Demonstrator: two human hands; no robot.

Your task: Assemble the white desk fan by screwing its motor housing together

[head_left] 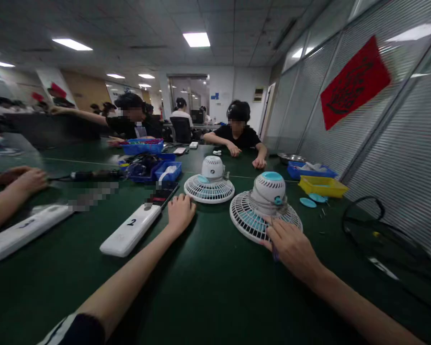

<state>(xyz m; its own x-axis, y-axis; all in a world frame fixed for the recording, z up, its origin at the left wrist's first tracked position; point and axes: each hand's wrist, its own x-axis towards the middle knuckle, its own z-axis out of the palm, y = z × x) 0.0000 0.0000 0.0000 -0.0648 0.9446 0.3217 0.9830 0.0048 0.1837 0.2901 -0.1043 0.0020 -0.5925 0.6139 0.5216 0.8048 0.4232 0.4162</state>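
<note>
Two small white-and-teal fans lie face down on the green table. My right hand rests on the near edge of the closer fan, fingers curled on its grille with something thin and purple under them. My left hand sits closed in a loose fist on the table between a white box marked 2 and the farther fan. Nothing shows inside the left fist.
Blue bins and a black phone lie beyond my left hand. A yellow tray, a blue tray and teal discs sit right. A black cable loop lies far right. Other people sit across; someone's arms rest at left.
</note>
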